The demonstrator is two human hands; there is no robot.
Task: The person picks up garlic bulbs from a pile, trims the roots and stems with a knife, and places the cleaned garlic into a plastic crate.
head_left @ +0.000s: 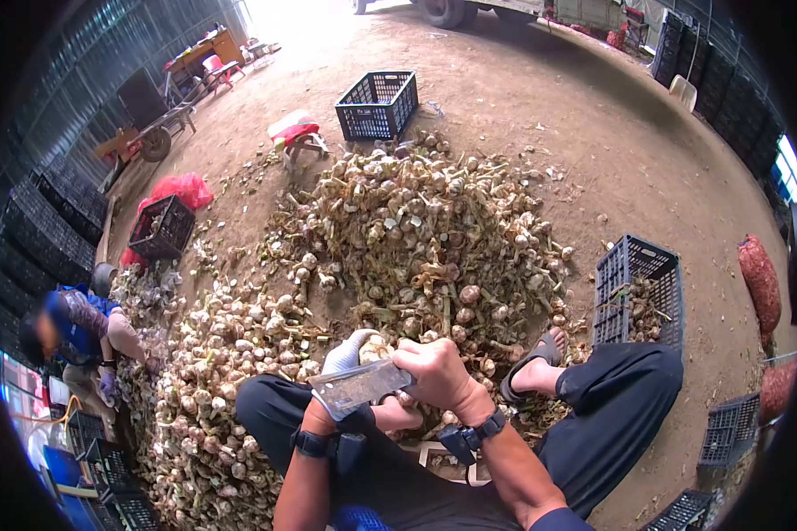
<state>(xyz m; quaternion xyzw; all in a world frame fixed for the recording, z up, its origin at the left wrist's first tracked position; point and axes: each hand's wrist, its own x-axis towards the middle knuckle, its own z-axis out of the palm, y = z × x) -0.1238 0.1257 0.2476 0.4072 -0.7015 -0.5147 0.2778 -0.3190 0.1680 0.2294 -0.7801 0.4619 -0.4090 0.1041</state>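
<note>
Held up before my lap, my gloved left hand (pixel 345 352) closes around a garlic bulb (pixel 376 349). Bare and curled into a fist, my right hand (pixel 438 370) grips a cleaver (pixel 360 388); its handle is hidden in the fingers. The wide, dirt-smeared blade points left and covers part of my left hand and wrist. Just beyond both hands rises a heap of garlic with stalks (pixel 416 212). Left of my knee spreads a pile of garlic bulbs (pixel 212 398) with short or trimmed stems.
A black crate (pixel 624 332) with some garlic stands by my left-turned sandal (pixel 531 363). Another crate (pixel 376 119) sits beyond the heap, beside a low stool (pixel 303 150). At left a co-worker (pixel 84 332) bends over the pile. Red mesh sacks (pixel 759 283) lie at right.
</note>
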